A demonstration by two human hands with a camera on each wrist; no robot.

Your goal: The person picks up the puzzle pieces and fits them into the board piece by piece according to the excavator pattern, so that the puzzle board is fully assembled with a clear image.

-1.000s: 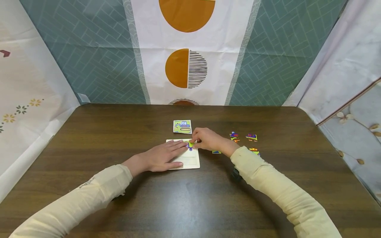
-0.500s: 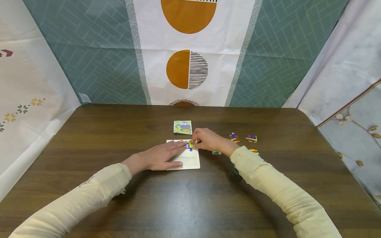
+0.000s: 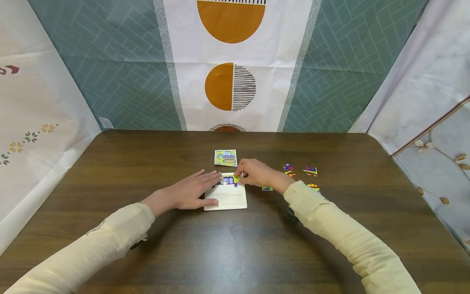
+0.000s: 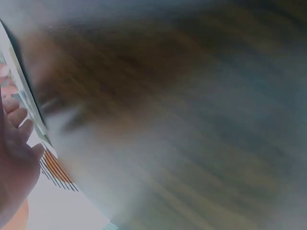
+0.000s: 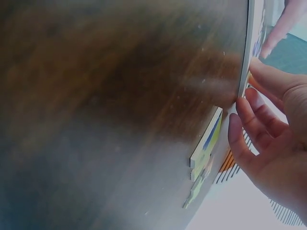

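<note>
A white puzzle board (image 3: 227,207) lies on the table, its upper part filled with joined purple and green puzzle pieces (image 3: 228,180). Across the board's left side rests my left hand (image 3: 194,190), fingers straight and thumb spread, hiding the upper left corner. My right hand (image 3: 256,171) curls over the upper right corner, thumb and forefinger pinching a green puzzle piece (image 3: 236,178) there. The lower part of the board shows bare white. In the right wrist view, the thumb and fingertips of my right hand (image 5: 268,115) meet at the board's edge (image 5: 245,52).
Behind the board lies a picture card (image 3: 225,157) of a digger. Loose puzzle pieces (image 3: 289,170) are scattered to the right, another piece (image 3: 310,170) beside them, and one (image 3: 267,188) partly behind my right wrist. A patterned cloth (image 3: 231,53) hangs behind the table.
My left hand has slid to the left, uncovering more of the pieces in the upper part of the board. My right hand stays at the upper right corner.
</note>
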